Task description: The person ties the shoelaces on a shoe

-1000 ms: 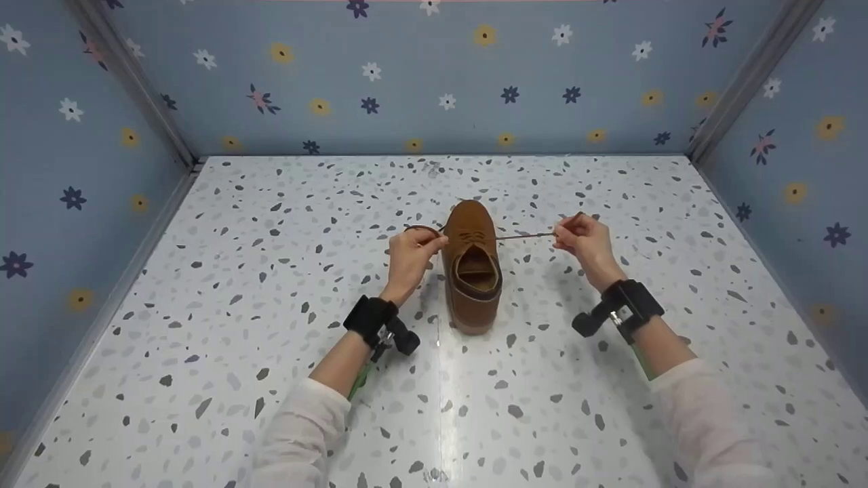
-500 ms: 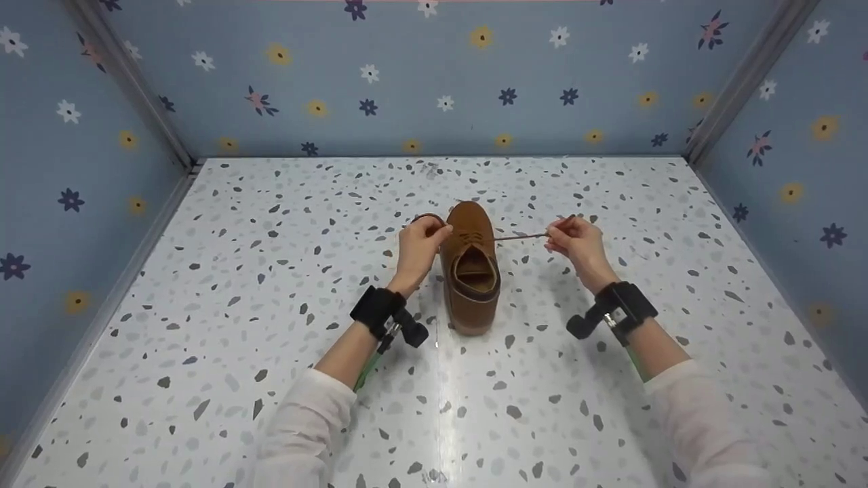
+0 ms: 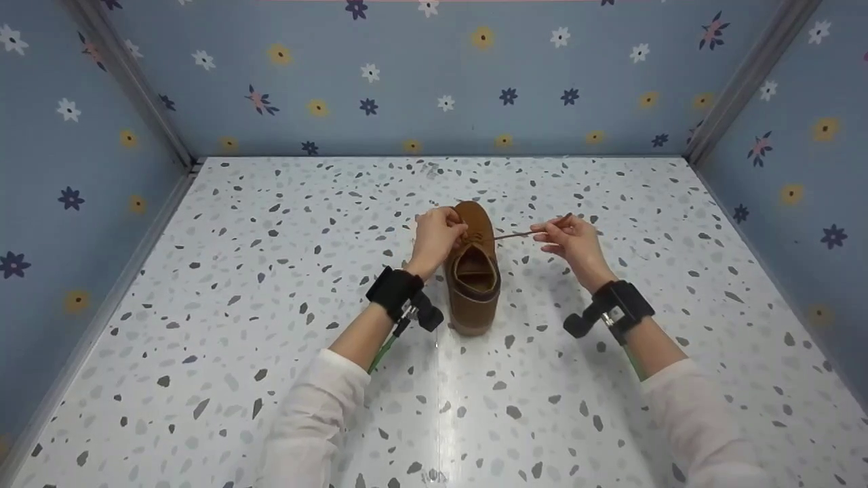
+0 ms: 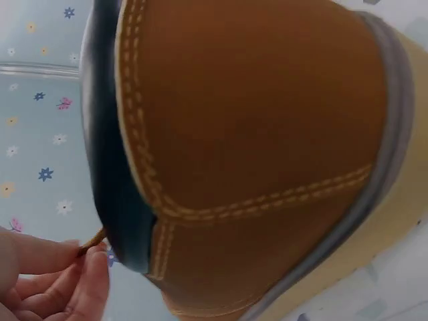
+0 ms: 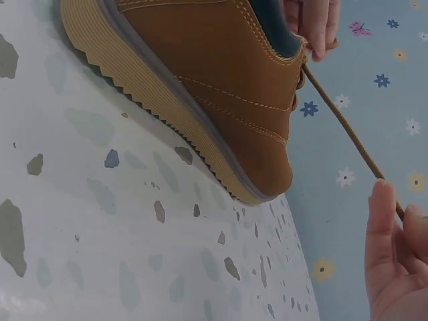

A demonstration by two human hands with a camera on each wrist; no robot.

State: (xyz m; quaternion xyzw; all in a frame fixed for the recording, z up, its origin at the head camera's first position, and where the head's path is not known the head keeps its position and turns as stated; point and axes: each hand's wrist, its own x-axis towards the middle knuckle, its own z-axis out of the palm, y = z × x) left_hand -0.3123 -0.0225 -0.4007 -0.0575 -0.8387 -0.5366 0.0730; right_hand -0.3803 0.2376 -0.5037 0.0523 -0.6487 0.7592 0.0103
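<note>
A brown lace-up shoe (image 3: 472, 315) stands upright on the tabletop, its toe pointing away from me. My left hand (image 3: 434, 236) is over the left side of the lacing, and in the left wrist view its thumb and fingers pinch a brown shoelace (image 4: 95, 241). Off to the right, my right hand (image 3: 578, 249) pinches the other lace (image 5: 344, 127) between thumb and fingers. That lace runs taut from the eyelets out to the hand, and a short end sticks up past the fingers. The left hand covers part of the shoe's upper.
The speckled white tabletop (image 3: 271, 379) spreads around the shoe. Blue flowered panels (image 3: 434, 74) enclose the back and both sides. Each forearm wears a black wrist strap (image 3: 395, 291) with a camera.
My left hand has moved right and slightly away from me, from beside the shoe to over its lacing. My right hand has come a little closer to the shoe, still holding its lace.
</note>
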